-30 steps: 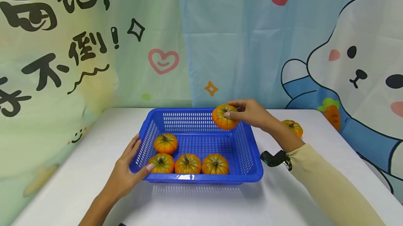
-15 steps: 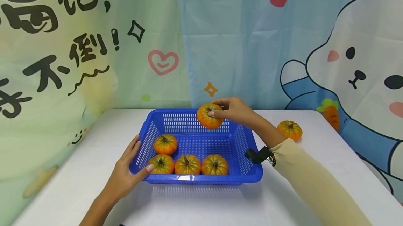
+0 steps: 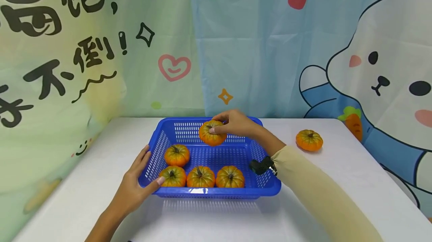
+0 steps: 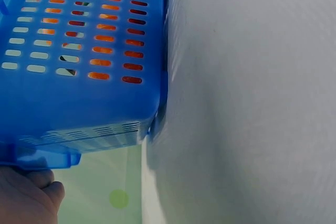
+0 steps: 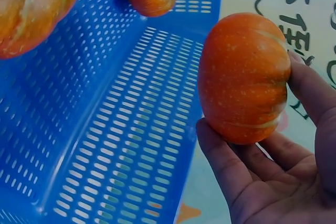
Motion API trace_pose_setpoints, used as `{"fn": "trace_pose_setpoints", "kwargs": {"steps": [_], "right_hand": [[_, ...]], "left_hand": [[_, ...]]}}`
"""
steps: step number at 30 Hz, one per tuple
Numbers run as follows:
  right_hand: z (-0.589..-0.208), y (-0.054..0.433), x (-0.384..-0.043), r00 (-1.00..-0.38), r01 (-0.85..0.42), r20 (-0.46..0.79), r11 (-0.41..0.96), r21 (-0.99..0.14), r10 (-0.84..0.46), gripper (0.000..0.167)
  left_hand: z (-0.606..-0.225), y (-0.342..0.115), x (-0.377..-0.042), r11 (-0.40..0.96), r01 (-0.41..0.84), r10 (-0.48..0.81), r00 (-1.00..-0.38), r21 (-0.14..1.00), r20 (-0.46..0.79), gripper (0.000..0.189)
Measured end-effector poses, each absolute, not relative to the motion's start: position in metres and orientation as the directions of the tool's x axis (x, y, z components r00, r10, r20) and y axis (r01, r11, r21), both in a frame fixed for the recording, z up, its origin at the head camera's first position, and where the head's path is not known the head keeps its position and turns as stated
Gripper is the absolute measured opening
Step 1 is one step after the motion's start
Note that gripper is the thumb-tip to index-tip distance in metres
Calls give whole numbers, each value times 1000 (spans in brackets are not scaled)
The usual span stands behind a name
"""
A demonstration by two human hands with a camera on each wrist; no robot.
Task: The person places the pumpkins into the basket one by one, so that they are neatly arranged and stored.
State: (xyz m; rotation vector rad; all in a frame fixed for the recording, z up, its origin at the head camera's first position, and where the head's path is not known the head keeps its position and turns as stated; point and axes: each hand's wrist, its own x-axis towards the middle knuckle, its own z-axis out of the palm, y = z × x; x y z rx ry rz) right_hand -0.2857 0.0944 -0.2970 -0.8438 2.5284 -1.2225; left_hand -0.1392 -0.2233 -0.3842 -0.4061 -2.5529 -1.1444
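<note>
My right hand holds a small orange pumpkin by its sides, thumb on the near face, above the back part of a blue plastic basket. In the right wrist view this pumpkin is clasped between thumb and fingers, apart from the basket's mesh wall. My left hand grips the basket's left front rim, thumb over the edge and fingers along the outer side. Inside, pumpkins stand in a front row, with a left one, a middle one and a right one. Behind the left one sits another pumpkin.
One more pumpkin lies on the white table, right of the basket. A printed curtain hangs behind the table's back edge. A dark strap-like device is worn on my right wrist.
My right hand has carried its pumpkin leftward over the basket, and lately a little lower. The pumpkin on the table has come fully into view. My left hand keeps its place on the rim.
</note>
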Motion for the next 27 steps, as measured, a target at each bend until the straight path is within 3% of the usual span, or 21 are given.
{"fn": "trace_pose_setpoints", "kwargs": {"steps": [10,27], "right_hand": [[-323,71,-300,-751,-430,-41,535,-727,-659,49],[-336,53,-301,-648,-500,-236,638,-586,-724,43]], "left_hand": [[-385,-223,-139,646,376,125,-910,664,394,82],[-386,-224,-138,650,386,127,-904,655,408,81]]}}
